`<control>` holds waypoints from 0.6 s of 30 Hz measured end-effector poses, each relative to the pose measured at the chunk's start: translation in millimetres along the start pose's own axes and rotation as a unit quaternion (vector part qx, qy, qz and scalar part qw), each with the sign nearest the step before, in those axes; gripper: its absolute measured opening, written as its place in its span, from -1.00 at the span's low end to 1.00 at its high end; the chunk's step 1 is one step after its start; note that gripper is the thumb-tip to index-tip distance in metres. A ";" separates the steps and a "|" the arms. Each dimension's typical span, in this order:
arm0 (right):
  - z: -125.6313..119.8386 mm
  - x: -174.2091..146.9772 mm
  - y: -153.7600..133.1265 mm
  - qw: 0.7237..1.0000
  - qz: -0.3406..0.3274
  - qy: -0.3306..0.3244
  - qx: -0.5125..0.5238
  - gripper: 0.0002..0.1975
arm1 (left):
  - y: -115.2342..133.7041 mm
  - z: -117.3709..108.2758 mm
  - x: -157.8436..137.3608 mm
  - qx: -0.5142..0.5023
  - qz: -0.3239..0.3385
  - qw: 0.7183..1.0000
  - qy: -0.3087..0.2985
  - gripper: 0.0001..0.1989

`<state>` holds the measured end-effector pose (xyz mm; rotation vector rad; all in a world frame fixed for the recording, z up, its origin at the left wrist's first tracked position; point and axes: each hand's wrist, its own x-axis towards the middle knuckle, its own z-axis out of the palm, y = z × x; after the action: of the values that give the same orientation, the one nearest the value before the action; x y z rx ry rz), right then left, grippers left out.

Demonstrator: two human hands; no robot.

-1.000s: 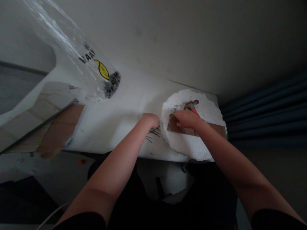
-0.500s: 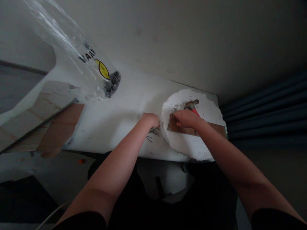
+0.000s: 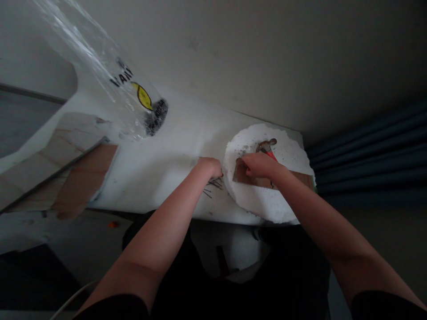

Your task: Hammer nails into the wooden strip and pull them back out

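Note:
My left hand (image 3: 211, 167) is closed and rests on the white table just left of a round white slab. Several thin nails (image 3: 213, 183) lie loose beside and partly under it; whatever its fingers hold is hidden. My right hand (image 3: 260, 165) is closed with fingertips pinched together at the left end of a brown wooden board (image 3: 251, 181). Anything in that pinch is too small and dark to make out. The board lies flat on the white slab (image 3: 247, 198). Behind my right hand lies a hammer (image 3: 266, 145) with a metal head and red handle, partly covered by the hand.
A clear plastic bag (image 3: 133, 95) with black lettering and a yellow mark sits at the back left of the table (image 3: 187, 120). Brown and marbled panels (image 3: 83, 178) lie at the left. A wall rises behind, and a dark curtain (image 3: 367, 155) hangs at the right.

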<state>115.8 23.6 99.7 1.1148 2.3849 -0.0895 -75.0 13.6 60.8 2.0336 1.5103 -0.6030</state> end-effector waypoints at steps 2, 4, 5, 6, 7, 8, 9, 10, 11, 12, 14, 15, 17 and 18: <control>0.4 -0.9 0.7 1.000 0.000 0.004 0.001 -0.72 | 0.2 -0.1 -0.4 0.003 -0.001 1.000 0.001 -0.54; 0.4 -1.3 1.3 1.000 0.001 0.005 0.001 -0.73 | 0.3 0.0 -0.3 0.008 -0.002 1.000 0.000 -0.54; 0.4 -1.3 1.7 1.000 0.001 0.005 0.000 -0.74 | 0.4 0.1 -0.1 0.011 -0.001 1.000 -0.001 -0.53; 0.4 -1.2 2.0 1.000 0.000 0.006 0.001 -0.74 | 0.5 0.3 0.1 0.014 0.000 1.000 -0.002 -0.53; 0.4 -1.0 2.3 1.000 0.001 0.004 0.002 -0.74 | 0.5 0.4 0.4 0.016 0.001 1.000 -0.003 -0.53; 0.4 -0.8 2.6 1.000 0.000 0.002 0.003 -0.75 | 0.6 0.6 0.6 0.018 0.002 1.000 -0.005 -0.52; 0.4 -0.7 2.9 1.000 0.000 -0.001 0.006 -0.75 | 0.6 0.8 0.8 0.019 0.002 1.000 -0.006 -0.52; 0.3 -0.6 3.0 1.000 0.001 -0.004 0.007 -0.76 | 0.6 1.0 1.0 0.020 0.002 1.000 -0.007 -0.52; 0.0 -0.7 3.1 1.000 0.001 -0.004 0.008 -0.76 | 0.6 1.1 1.2 0.020 0.002 1.000 -0.007 -0.51; -0.4 -0.9 3.0 1.000 0.001 -0.004 0.007 -0.75 | 0.5 1.3 1.4 0.021 0.003 1.000 -0.008 -0.50; -1.5 -1.7 2.5 1.000 -0.001 0.000 0.006 -0.74 | 0.3 1.5 2.0 0.024 0.007 1.000 -0.009 -0.49; -2.1 -2.1 2.1 1.000 -0.001 0.002 0.005 -0.73 | 0.2 1.5 2.4 0.027 0.011 1.000 -0.010 -0.49; -3.1 -2.8 1.4 1.000 -0.002 0.001 0.004 -0.74 | 0.0 1.2 2.9 0.032 0.016 0.999 -0.013 -0.47; -3.4 -3.0 1.1 1.000 -0.002 0.001 0.003 -0.75 | -0.1 1.0 2.9 0.033 0.017 0.999 -0.015 -0.47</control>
<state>116.9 23.2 104.2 1.1120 2.3898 -0.0968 -74.3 15.0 58.2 2.0856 1.4529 -0.6741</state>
